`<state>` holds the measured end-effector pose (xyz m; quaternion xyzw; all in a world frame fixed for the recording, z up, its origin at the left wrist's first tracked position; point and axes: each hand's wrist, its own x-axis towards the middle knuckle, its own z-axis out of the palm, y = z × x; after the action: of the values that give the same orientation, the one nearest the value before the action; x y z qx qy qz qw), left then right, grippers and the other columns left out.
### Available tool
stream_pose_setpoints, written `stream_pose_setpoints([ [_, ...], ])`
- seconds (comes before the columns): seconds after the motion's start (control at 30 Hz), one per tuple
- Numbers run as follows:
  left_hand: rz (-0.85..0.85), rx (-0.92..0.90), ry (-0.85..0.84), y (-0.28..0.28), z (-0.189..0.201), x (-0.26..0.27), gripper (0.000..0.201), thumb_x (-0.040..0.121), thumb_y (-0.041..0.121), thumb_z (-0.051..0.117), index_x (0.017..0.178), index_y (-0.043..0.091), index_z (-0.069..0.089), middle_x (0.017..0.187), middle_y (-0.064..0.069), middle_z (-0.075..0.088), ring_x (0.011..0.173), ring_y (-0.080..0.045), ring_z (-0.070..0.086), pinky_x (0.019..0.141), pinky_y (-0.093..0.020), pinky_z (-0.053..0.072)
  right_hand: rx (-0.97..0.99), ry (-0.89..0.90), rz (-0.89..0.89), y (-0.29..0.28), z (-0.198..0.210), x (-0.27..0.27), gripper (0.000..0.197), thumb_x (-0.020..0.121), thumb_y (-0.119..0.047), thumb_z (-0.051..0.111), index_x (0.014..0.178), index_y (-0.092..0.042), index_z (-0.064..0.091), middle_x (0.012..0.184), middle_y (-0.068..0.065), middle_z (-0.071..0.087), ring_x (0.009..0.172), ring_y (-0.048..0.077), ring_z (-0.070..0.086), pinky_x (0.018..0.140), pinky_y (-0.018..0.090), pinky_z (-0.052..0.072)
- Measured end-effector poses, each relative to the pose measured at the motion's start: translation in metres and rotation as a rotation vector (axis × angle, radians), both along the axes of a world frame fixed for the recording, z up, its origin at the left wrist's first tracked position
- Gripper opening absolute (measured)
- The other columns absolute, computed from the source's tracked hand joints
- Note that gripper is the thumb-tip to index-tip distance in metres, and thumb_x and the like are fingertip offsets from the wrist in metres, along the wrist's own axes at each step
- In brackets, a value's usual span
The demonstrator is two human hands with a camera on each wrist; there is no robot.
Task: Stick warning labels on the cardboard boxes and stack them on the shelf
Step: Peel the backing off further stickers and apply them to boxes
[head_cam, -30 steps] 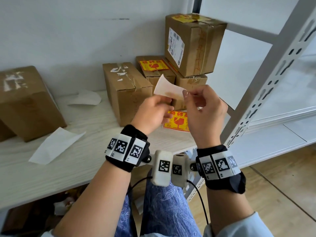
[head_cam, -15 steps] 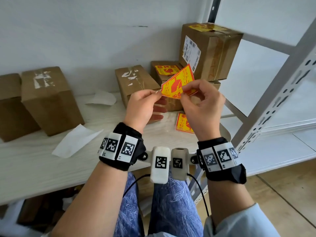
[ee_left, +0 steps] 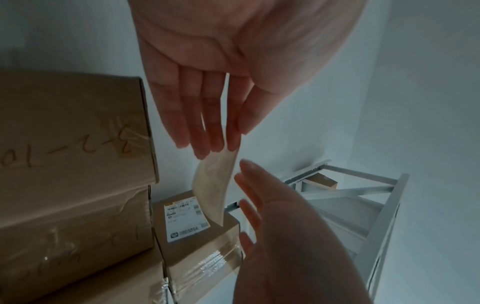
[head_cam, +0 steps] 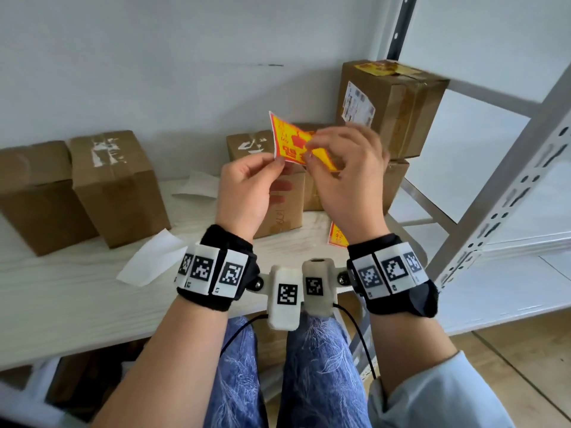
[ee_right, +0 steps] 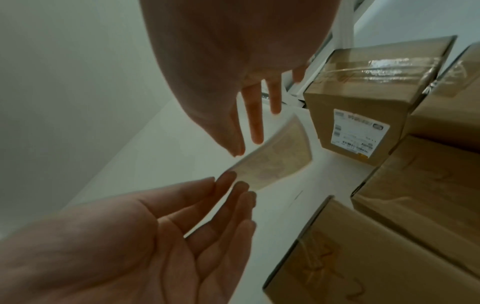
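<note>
A yellow-and-red warning label (head_cam: 293, 140) is held up in front of me, printed face toward me. My left hand (head_cam: 279, 161) pinches its lower left corner, and my right hand (head_cam: 310, 149) pinches it near the middle. In the left wrist view the label's pale back (ee_left: 211, 185) hangs from my left fingertips (ee_left: 205, 152). Behind the hands stands a plain cardboard box (head_cam: 247, 143). A taped box with a shipping sticker (head_cam: 392, 109) tops the stack at the back right and has a yellow label (head_cam: 380, 69) on its top.
Two more plain boxes (head_cam: 114, 186) (head_cam: 37, 196) stand at the left of the white table (head_cam: 61, 304). White backing papers (head_cam: 151, 261) (head_cam: 197, 186) lie on it. Another yellow label (head_cam: 336, 239) lies under my right wrist. A grey perforated shelf upright (head_cam: 509, 186) rises at the right.
The label went from pale back facing me to printed face toward me and rose a little. Both hands stayed on it. The view shifted, bringing the left boxes further in.
</note>
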<state>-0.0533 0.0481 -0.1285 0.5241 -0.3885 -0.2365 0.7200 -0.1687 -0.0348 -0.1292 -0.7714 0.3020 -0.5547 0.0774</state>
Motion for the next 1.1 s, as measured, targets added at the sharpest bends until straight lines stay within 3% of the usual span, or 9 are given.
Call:
stream_pose_setpoints([
  [0.13,0.029,-0.012,-0.035,0.006,-0.006,0.006,0.022,0.095,0.013,0.059,0.081,0.022,0.073,0.08,-0.005,0.073,0.066,-0.018,0.069,0.056,-0.028,0.054,-0.041,-0.017,0.176,0.007,-0.007,0.015,0.011,0.085,-0.025,0.071,0.094,-0.023,0.078,0.098,-0.006,0.073,0.099,0.021,0.064,0.088,0.049,0.048],
  [0.27,0.052,0.012,-0.035,0.013,-0.007,0.011,0.024,0.097,0.013,0.055,0.082,0.021,0.072,0.081,-0.007,0.072,0.067,-0.019,0.07,0.06,-0.032,0.055,-0.01,-0.005,0.284,0.012,-0.011,0.029,0.013,0.088,-0.017,0.07,0.097,-0.016,0.079,0.095,-0.002,0.075,0.091,0.017,0.068,0.083,0.04,0.053],
  [0.47,0.081,0.0,-0.065,0.022,-0.006,0.022,0.023,0.091,0.015,0.059,0.076,0.023,0.074,0.078,-0.006,0.073,0.071,-0.025,0.071,0.062,-0.037,0.055,0.064,-0.045,0.389,0.016,-0.012,0.037,0.014,0.09,-0.009,0.069,0.1,-0.01,0.078,0.096,-0.001,0.075,0.091,0.01,0.069,0.082,0.03,0.055],
  [0.67,0.071,0.017,-0.179,0.026,-0.005,0.029,0.026,0.086,0.021,0.06,0.07,0.032,0.076,0.068,0.002,0.073,0.066,-0.019,0.071,0.055,-0.03,0.054,0.114,-0.038,0.448,0.018,-0.011,0.039,0.013,0.093,-0.014,0.068,0.101,-0.01,0.078,0.095,-0.003,0.076,0.09,0.008,0.07,0.081,0.035,0.057],
  [0.83,0.044,0.017,-0.293,0.029,-0.004,0.032,0.025,0.095,0.01,0.056,0.083,0.023,0.074,0.071,0.004,0.072,0.061,-0.017,0.07,0.05,-0.022,0.05,0.157,-0.03,0.497,0.019,-0.008,0.038,0.013,0.094,-0.012,0.066,0.101,-0.009,0.077,0.091,-0.003,0.076,0.086,0.007,0.07,0.079,0.032,0.058],
  [1.0,0.048,0.031,-0.369,0.031,-0.003,0.034,0.025,0.095,0.012,0.056,0.082,0.025,0.073,0.075,0.003,0.073,0.061,-0.019,0.071,0.052,-0.025,0.052,0.177,-0.023,0.538,0.018,-0.007,0.039,0.013,0.096,-0.01,0.064,0.098,-0.008,0.076,0.085,-0.004,0.074,0.08,0.007,0.07,0.076,0.026,0.057],
  [1.1,0.042,0.025,-0.322,0.032,-0.003,0.035,0.025,0.095,0.01,0.055,0.082,0.019,0.074,0.076,-0.003,0.074,0.061,-0.021,0.071,0.05,-0.022,0.05,0.179,-0.011,0.565,0.018,-0.008,0.04,0.013,0.097,-0.01,0.062,0.097,-0.008,0.075,0.083,-0.006,0.072,0.079,0.006,0.067,0.074,0.021,0.053],
])
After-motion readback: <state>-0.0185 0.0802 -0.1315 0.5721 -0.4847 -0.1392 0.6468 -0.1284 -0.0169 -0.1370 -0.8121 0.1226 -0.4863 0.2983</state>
